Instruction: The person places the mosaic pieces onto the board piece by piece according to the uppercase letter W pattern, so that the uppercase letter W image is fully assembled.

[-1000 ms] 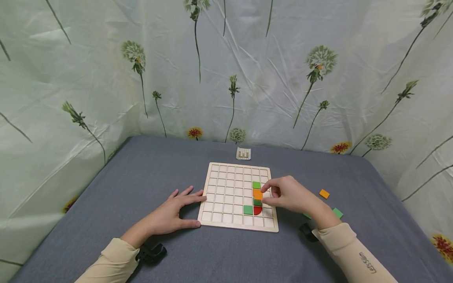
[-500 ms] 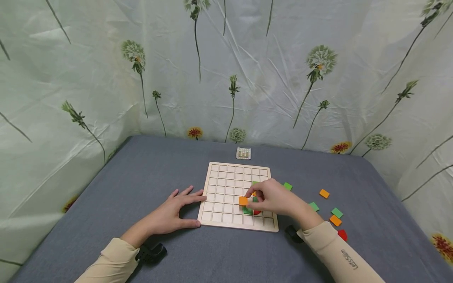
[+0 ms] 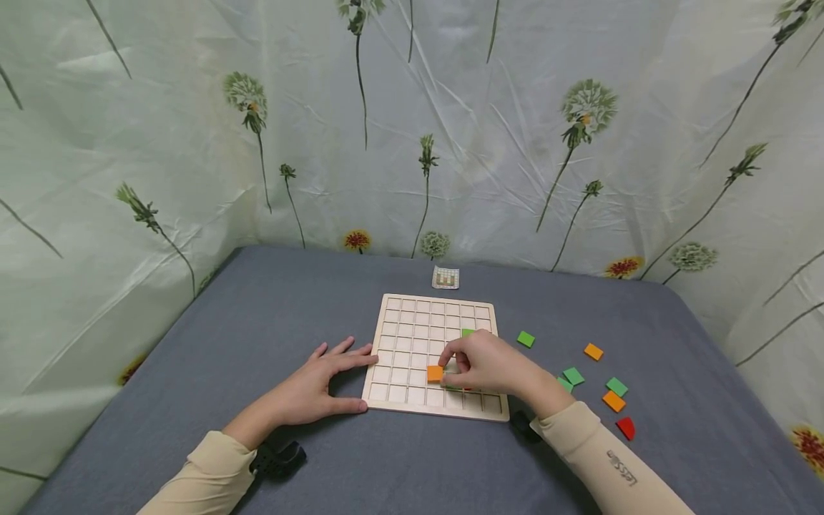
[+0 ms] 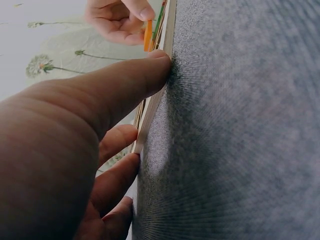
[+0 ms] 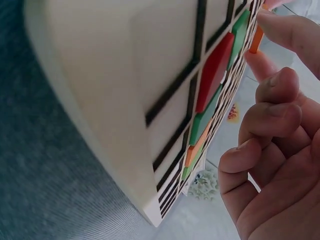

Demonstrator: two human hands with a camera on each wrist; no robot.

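Observation:
A pale wooden grid board (image 3: pixel 402 325) lies on the table. My right hand (image 3: pixel 492 365) pinches an orange square tile (image 3: pixel 434 374) between thumb and forefinger, over the board's lower middle cells. In the left wrist view this orange tile (image 4: pixel 148 36) is held on edge, close over the board. Set in the grid are a red quarter-round tile (image 5: pixel 215 75), green tiles (image 5: pixel 239 40) and an orange tile (image 5: pixel 196 150); the right hand covers most of them in the head view. My left hand (image 3: pixel 315 386) rests at the board's left edge, fingers spread, thumb near the corner.
Right of the board lie loose tiles: a light green one (image 3: pixel 526 339), several darker green ones (image 3: pixel 616 387), orange ones (image 3: pixel 614 401) and a red one (image 3: pixel 626 428). A small patterned card (image 3: pixel 445 278) lies behind the board. A dandelion-print curtain (image 3: pixel 386 157) hangs behind the table.
My right hand has carried the orange tile leftward and slightly toward the near side of the board, uncovering the loose tiles at right. The left hand stays at the board's edge.

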